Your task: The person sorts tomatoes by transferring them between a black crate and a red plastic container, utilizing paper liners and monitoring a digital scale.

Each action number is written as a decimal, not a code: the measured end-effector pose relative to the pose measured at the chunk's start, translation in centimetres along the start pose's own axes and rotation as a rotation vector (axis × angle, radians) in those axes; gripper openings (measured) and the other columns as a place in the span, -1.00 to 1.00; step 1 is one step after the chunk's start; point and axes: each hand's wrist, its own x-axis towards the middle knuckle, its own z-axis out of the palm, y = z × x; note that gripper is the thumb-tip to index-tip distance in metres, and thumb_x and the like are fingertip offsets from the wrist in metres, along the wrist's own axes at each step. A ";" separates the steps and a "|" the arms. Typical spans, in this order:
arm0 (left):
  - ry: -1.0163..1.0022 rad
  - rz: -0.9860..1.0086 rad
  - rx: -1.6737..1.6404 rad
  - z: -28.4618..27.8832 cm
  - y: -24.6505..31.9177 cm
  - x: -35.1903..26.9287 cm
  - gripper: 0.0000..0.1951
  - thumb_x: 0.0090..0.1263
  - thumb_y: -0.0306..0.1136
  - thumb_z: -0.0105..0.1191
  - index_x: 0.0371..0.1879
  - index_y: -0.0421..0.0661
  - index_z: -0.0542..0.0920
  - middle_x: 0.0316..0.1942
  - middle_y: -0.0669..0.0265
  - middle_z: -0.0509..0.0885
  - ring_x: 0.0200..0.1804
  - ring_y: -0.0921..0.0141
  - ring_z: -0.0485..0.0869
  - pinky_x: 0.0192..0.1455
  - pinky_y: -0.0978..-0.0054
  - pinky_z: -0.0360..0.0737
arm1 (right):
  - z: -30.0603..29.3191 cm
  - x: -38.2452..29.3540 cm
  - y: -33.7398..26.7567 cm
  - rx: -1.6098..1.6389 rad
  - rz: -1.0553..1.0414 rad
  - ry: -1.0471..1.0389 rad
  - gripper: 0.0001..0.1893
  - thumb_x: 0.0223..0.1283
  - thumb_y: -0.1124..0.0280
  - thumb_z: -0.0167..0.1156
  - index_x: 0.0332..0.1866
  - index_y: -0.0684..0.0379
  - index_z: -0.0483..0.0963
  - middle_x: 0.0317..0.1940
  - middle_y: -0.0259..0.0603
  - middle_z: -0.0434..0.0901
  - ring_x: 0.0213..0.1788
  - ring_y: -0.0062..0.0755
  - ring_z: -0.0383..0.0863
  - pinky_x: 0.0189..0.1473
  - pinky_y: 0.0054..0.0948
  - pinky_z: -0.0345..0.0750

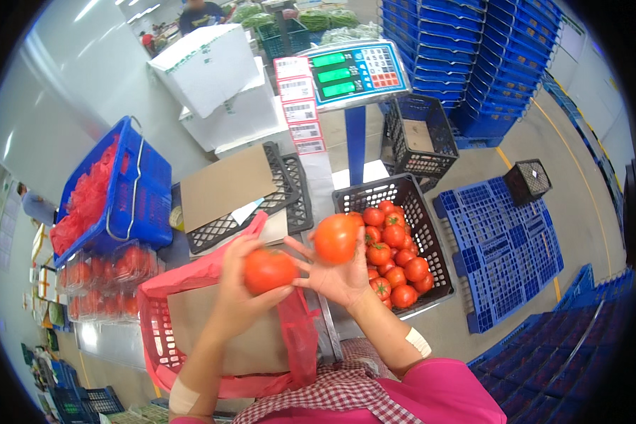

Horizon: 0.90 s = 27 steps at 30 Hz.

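Observation:
A red tomato (269, 270) is in my left hand (233, 297), gripped between thumb and fingers above a crate (159, 328) lined with a red plastic bag (300, 339). Brown cardboard (201, 328) lies in the bottom of that crate. My right hand (342, 278) holds a second, orange-red tomato (337, 238) near the thumb, its other fingers spread toward the left hand. To the right, a black perforated crate (439, 259) holds many loose tomatoes (395, 254), some with green calyxes.
A scale display (358, 71) with a label strip (299, 111) stands ahead. At left are a blue crate (148, 185) of red bags and clear boxes (103, 275) of tomatoes. Cardboard (228, 185) lies on black crates. A blue pallet (509, 249) is at right; a person (199, 16) stands far back.

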 end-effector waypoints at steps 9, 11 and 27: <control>0.249 -0.168 0.011 1.2 -6.0 -2.1 -0.82 0.13 -0.55 0.18 -0.27 -0.21 0.62 -0.15 0.26 0.60 -0.08 0.38 0.58 -0.09 0.51 0.54 | -10.6 -1.7 -14.2 -0.054 -0.636 0.541 -0.09 -0.07 -0.44 0.04 0.32 -0.02 0.16 0.34 -0.07 0.13 0.39 0.04 0.10 0.24 0.43 0.04; 0.306 -0.233 0.016 0.8 -6.8 -3.4 -0.85 0.12 -0.55 0.19 -0.31 -0.21 0.62 -0.23 0.28 0.60 -0.10 0.37 0.58 -0.09 0.51 0.54 | -14.7 -1.8 -18.8 -0.237 -0.815 0.732 -0.06 -0.09 -0.37 0.16 0.35 -0.01 0.11 0.36 -0.12 0.10 0.40 -0.03 0.07 0.26 0.40 0.03; 0.252 -0.574 0.429 4.4 -11.6 -3.1 -0.32 0.01 -0.34 0.32 0.10 -0.24 0.26 -0.20 -0.08 0.59 -0.10 0.00 0.61 -0.05 0.20 0.54 | -17.8 0.0 -12.0 -0.988 -0.369 1.132 -0.63 0.08 0.54 0.16 0.04 0.23 0.32 -0.28 -0.22 0.51 -0.44 -0.48 0.54 -0.42 -0.50 0.55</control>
